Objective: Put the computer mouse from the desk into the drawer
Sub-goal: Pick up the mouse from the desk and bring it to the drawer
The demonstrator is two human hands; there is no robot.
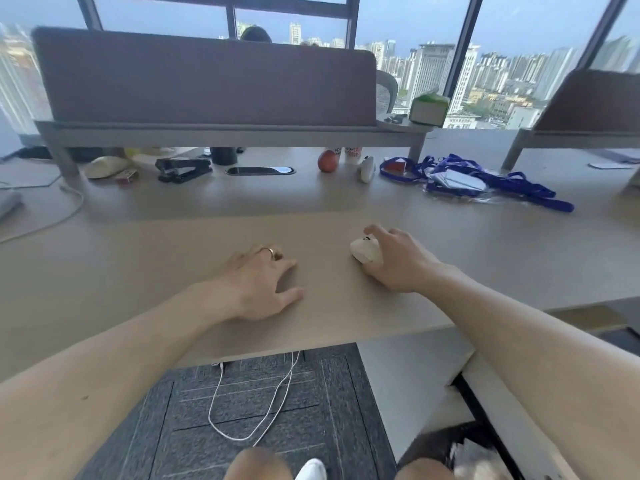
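Observation:
A cream-white computer mouse [363,250] lies on the beige desk [173,271], right of centre. My right hand [394,261] wraps around its right side, fingers curled over the top and thumb under the near edge. My left hand [259,285] rests flat on the desk about a hand's width to the left, fingers spread, a ring on one finger, holding nothing. Below the desk edge at the lower right, a white cabinet [415,375] shows a dark gap [474,403] where a drawer stands open; its inside is mostly hidden by my right forearm.
At the back of the desk lie a black stapler [183,169], a phone [259,170], a red apple [327,161], a second white mouse [367,169] and blue lanyards [485,183]. A white cable [249,403] hangs under the desk over grey carpet. A partition screen [207,77] stands behind.

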